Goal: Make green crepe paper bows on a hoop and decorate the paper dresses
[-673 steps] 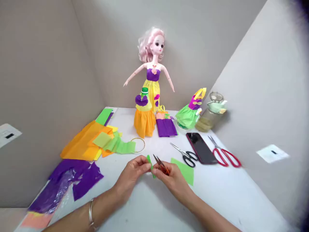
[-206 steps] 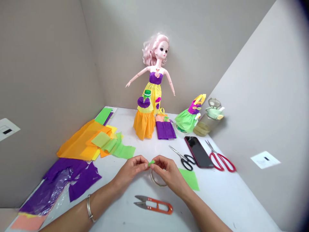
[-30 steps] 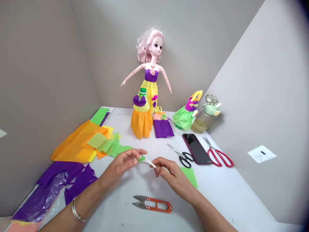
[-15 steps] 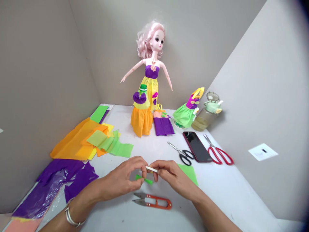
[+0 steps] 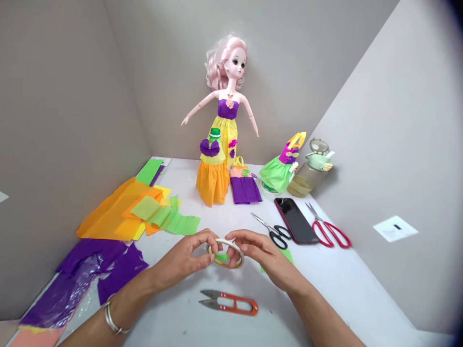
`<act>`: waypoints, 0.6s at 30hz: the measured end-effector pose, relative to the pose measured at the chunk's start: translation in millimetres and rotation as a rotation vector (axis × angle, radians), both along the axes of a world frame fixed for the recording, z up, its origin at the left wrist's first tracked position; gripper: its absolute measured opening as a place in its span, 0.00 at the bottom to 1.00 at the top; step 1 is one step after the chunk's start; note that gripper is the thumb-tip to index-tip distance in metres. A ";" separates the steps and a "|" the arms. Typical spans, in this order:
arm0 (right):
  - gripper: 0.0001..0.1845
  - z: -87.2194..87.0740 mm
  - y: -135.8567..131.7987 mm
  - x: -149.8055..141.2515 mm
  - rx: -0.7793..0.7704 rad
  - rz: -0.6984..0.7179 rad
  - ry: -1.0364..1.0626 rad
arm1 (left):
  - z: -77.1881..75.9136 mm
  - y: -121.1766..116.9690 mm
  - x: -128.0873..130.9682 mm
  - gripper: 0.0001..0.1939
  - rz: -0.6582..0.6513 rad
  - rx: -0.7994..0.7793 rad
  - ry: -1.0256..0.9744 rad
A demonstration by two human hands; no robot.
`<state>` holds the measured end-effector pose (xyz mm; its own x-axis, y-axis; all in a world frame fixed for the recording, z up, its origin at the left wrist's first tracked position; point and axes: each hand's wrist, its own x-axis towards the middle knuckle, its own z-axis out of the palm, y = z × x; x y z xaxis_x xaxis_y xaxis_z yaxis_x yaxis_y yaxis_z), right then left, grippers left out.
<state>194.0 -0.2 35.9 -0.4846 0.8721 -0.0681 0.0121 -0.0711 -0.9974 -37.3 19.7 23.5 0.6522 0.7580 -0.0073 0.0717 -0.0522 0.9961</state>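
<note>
Though several tools lie within reach, both hands are on one item. Contents of the white table (image 5: 173, 320), front edge first:

- Orange-handled snips (image 5: 235, 298), one pair: nearest the front edge, blades apart, pointing left; apparently set down there for quick pickup.
- White-rimmed ring (image 5: 227, 243), resembling a tape roll: held up beyond the snips. Left hand (image 5: 191, 253): thumb and fingers curled in on its left side. Right hand (image 5: 256, 248): fingertips closed on its right side. The two-sided hold probably keeps it steady and leaves the rim turnable.
- Small green piece (image 5: 221, 257): seen through the ring; whether held or lying, cannot tell.
- Purple sheets (image 5: 90, 260): left edge, partly under clear plastic. Orange sheets (image 5: 108, 212): beyond, same edge, seemingly stacked aside as stock.
- Black-handled scissors (image 5: 271, 229), phone (image 5: 296, 221), red-handled scissors (image 5: 331, 233): in a row toward the right edge, likely parked clear of the hands.
- Doll (image 5: 227, 108), one: upright at the back edge, perhaps for display.
</note>
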 end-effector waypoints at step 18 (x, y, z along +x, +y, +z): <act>0.10 -5.1 0.1 -8.3 -0.051 -0.167 0.093 | -10.9 -6.4 18.8 0.06 0.422 -0.344 -0.251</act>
